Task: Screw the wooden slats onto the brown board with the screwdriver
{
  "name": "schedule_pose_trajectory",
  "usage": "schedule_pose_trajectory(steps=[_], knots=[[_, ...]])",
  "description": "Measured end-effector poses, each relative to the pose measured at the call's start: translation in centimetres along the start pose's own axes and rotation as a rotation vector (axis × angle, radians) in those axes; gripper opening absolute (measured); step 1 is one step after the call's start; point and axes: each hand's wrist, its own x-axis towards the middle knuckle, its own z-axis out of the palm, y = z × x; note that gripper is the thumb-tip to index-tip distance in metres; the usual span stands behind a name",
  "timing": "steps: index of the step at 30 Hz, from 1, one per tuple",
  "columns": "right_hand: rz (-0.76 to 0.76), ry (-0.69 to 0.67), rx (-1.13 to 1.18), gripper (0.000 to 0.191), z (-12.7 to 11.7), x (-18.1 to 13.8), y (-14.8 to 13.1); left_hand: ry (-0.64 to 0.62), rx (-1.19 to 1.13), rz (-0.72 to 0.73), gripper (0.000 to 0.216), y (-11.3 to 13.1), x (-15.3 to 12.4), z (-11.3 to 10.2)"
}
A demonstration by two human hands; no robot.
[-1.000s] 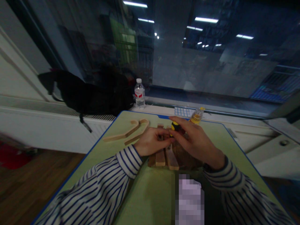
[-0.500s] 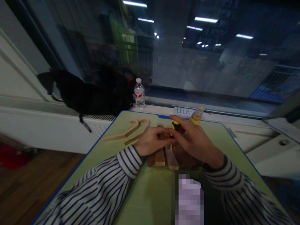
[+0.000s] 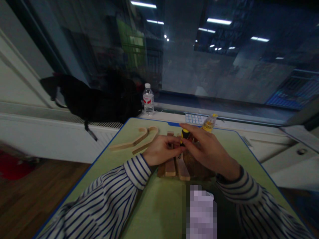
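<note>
My right hand is wrapped round a screwdriver with a yellow and black handle, held upright over a set of wooden slats on the green table. My left hand rests on the slats beside the screwdriver's shaft, its fingers curled and pinching near the tip. What the fingertips hold is hidden. Both arms wear striped sleeves.
Two curved wooden pieces lie left of the hands. A small yellow bottle and a gridded sheet sit at the table's far edge. A water bottle and a black bag rest on the sill. A blurred patch lies near me.
Almost nothing has moved. My right hand has shifted slightly on the screwdriver handle; the left hand stays on the slats.
</note>
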Motion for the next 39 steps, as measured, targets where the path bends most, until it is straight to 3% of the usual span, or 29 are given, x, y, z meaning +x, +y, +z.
schedule_pose_trajectory(steps=[9,18,25,39], knots=[[-0.020,0.023,0.009,0.043,0.21,0.02,0.15,-0.015,0.031,0.002,0.021,0.53,-0.02,-0.09],[-0.010,0.038,-0.010,0.041,0.39,0.06,0.18,0.042,0.027,0.002,0.030,0.01,0.03,0.07],[0.006,0.019,-0.004,0.049,-0.10,-0.08,-0.03,0.024,0.002,0.010,0.029,-0.24,-0.01,0.07],[-0.002,0.012,0.016,0.043,0.35,-0.03,0.31,-0.002,0.038,0.005,0.025,0.27,-0.05,0.17]])
